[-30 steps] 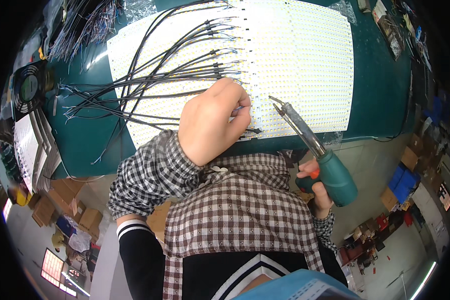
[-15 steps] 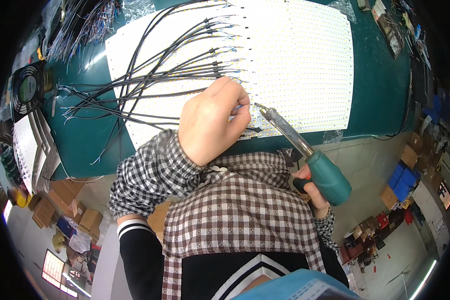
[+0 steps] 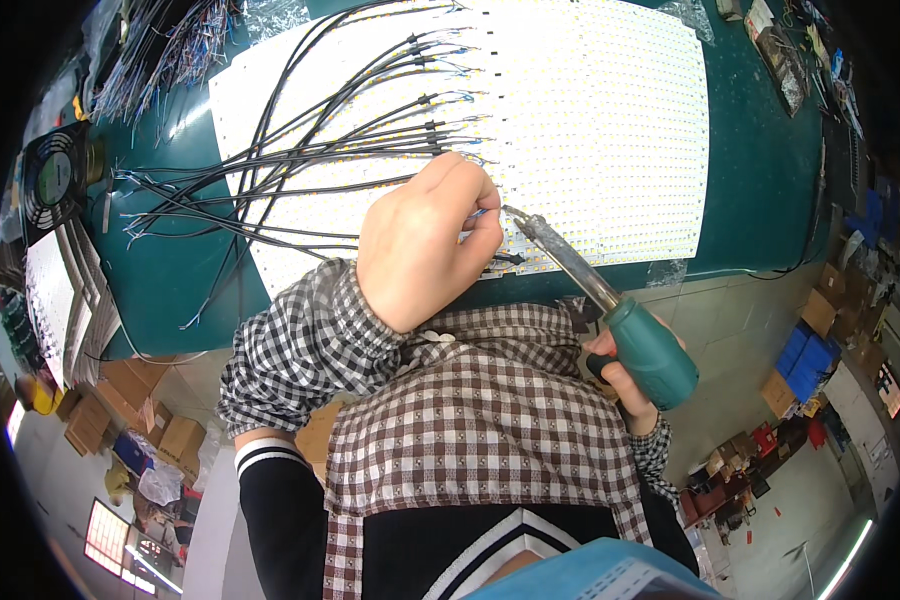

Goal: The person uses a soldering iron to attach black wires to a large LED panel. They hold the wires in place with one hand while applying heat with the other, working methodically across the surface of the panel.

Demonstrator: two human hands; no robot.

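My left hand (image 3: 422,240) is closed in a pinch over the near edge of a white LED circuit board (image 3: 620,150). Between thumb and forefinger is the thin wire end (image 3: 479,212) of a cable, showing a bit of blue. My right hand (image 3: 628,384) grips the green handle of a soldering iron (image 3: 654,352), partly hidden behind it. The iron slants up and left, its tip just right of my left fingertips, close to the board; whether it touches cannot be told. Several black cables (image 3: 320,150) lie across the board's left half, their thin wire ends along its middle.
The board lies on a green table (image 3: 170,290). At the left edge stand a small black fan (image 3: 55,178) and a stack of white boards (image 3: 65,290). A bundle of loose wires (image 3: 165,65) is at the far left, and a box-shaped item (image 3: 778,70) at the far right.
The soldering iron has shifted slightly left, its tip nearer my left fingertips. My left hand stays in place with its pinch.
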